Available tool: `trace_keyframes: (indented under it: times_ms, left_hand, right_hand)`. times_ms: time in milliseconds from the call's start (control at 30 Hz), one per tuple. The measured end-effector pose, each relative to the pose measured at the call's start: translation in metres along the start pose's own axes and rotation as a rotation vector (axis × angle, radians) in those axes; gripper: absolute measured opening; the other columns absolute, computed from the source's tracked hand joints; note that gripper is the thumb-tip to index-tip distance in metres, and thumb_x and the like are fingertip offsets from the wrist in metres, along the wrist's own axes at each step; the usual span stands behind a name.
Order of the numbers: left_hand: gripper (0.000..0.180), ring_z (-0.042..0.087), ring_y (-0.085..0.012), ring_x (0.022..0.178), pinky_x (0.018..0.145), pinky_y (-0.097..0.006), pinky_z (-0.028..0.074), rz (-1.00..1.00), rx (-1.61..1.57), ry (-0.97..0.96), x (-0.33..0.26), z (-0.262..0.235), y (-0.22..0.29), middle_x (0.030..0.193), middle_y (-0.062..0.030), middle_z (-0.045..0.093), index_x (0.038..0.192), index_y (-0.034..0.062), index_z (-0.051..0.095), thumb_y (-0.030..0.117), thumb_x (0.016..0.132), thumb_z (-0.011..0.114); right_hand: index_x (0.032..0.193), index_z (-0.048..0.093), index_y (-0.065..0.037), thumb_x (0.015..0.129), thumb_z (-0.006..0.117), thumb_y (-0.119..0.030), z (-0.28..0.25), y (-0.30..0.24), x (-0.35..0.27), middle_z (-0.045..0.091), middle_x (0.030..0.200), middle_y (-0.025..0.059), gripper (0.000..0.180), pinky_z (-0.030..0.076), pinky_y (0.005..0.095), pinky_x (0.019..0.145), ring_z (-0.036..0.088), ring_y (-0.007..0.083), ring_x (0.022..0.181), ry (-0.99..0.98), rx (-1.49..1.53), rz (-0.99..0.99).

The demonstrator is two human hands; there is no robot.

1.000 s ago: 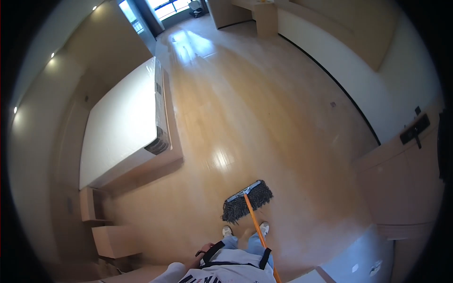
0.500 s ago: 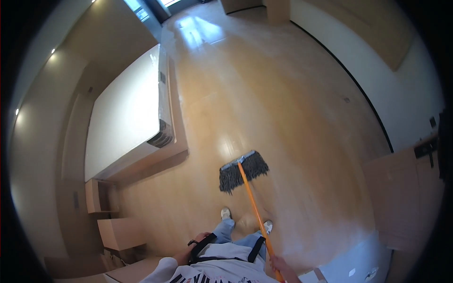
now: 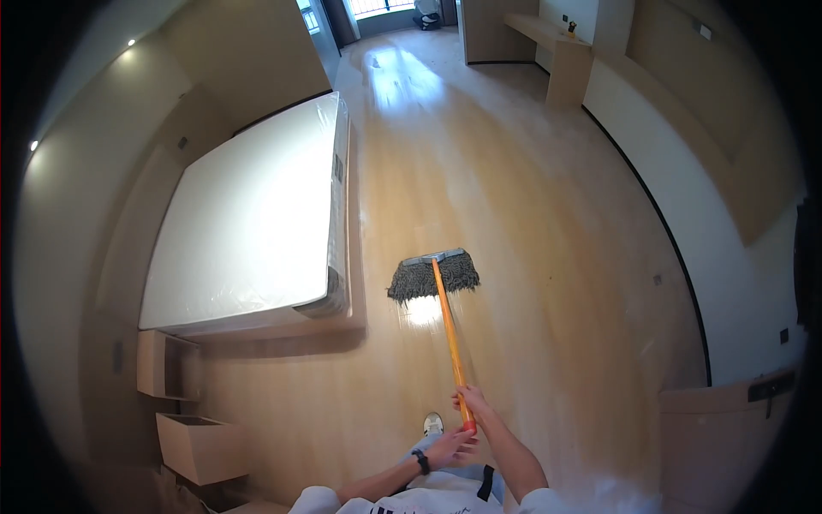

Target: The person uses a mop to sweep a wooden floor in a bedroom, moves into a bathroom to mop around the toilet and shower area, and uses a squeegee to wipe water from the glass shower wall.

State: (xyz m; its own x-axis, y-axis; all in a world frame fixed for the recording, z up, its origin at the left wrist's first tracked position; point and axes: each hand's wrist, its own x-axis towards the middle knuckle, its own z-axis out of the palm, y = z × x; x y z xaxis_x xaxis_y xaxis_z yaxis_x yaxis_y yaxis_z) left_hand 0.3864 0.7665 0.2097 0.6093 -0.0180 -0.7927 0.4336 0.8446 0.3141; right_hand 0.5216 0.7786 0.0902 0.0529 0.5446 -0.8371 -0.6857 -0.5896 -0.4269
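Observation:
A mop with an orange handle [image 3: 449, 330] and a grey stringy head [image 3: 433, 276] rests on the light wooden floor [image 3: 531, 223], stretched out ahead of me. My right hand [image 3: 473, 403] grips the near end of the handle. My left hand [image 3: 449, 447], with a dark watch on its wrist, sits just below it by the handle's end; whether it grips the handle is unclear. The mop head lies close to the foot corner of a white mattress [image 3: 248, 223] wrapped in clear plastic on a low wooden bed base.
Two open wooden drawers or boxes [image 3: 197, 445] stand at the lower left beside the bed. A white wall with dark skirting [image 3: 676, 248] runs along the right. A wooden shelf unit [image 3: 565, 60] and a bright window lie far ahead. One shoe [image 3: 433, 423] shows below the handle.
The mop head has moved forward, away from my feet and nearer the bed's corner. My arms have stretched out, and both hands now show on the handle's end. The view tilted forward.

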Motion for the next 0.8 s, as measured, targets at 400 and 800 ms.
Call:
trace_keyframes:
  times_ms: [400,800]
  left_hand:
    - [0.019,0.034,-0.0096,0.043,0.041,-0.021,0.029,-0.234,-0.513,-0.072,0.106,-0.074,0.134,0.051,0.0004,0.036,0.06,0.0098,0.039,0.003,0.077,0.035]
    - [0.023,0.046,-0.013,0.047,0.051,-0.027,0.049,0.139,-0.424,0.263,0.113,-0.094,0.442,0.051,0.0002,0.041,0.057,0.0119,0.037,0.018,0.079,0.036]
  right_hand:
    - [0.097,0.039,-0.009,0.085,0.047,-0.014,0.039,-0.068,0.077,0.044,0.064,0.0015,0.015,0.04,0.0242,0.043,0.046,0.0107,0.052,-0.089,0.007,-0.1]
    - [0.093,0.041,-0.006,0.081,0.047,-0.03,0.153,-0.331,0.21,0.05,0.061,0.006,0.027,0.03,0.0253,0.028,0.04,0.0114,0.036,-0.02,-0.298,-0.144]
